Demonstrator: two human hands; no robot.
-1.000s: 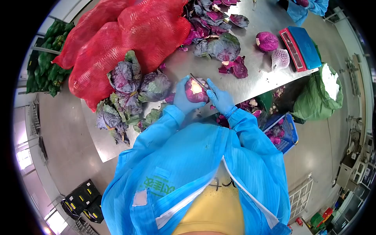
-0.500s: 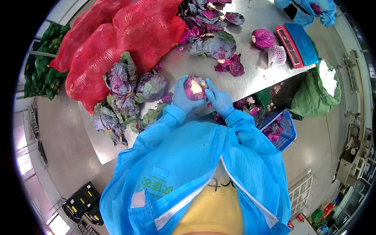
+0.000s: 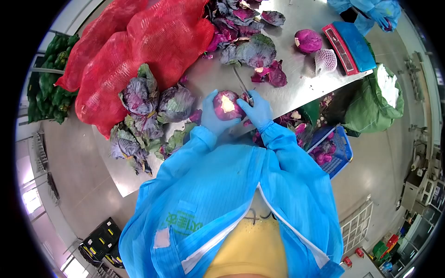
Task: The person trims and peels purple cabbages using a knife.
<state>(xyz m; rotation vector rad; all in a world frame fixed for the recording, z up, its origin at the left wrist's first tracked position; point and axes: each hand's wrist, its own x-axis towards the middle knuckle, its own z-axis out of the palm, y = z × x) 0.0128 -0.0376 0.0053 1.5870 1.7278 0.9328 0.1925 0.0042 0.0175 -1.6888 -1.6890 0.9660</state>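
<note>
My left hand (image 3: 214, 116), in a blue glove, is wrapped round the left and lower side of a red cabbage (image 3: 228, 105) whose pale cut stem faces up. A knife (image 3: 243, 84) is gripped in my right hand (image 3: 257, 109), its blade slanting up and left beyond the cabbage. My right fingertips are at the cabbage's right edge. Just left of my left hand are leafy, untrimmed cabbages (image 3: 176, 103). Loose purple leaves (image 3: 270, 74) lie on the metal table (image 3: 289, 95) beyond the knife.
Red mesh sacks (image 3: 153, 44) fill the table's left. At the right are a trimmed cabbage (image 3: 308, 41), a white foam net (image 3: 325, 61) and a red-and-blue scale (image 3: 351, 46). A blue basket (image 3: 340, 150) and a green bag (image 3: 374, 104) stand below. Another person's gloved hands (image 3: 381, 14) are top right.
The knife has swung away from the cabbage, so its blade now points up the table. My right hand has shifted slightly left and up; my left hand still holds the cabbage.
</note>
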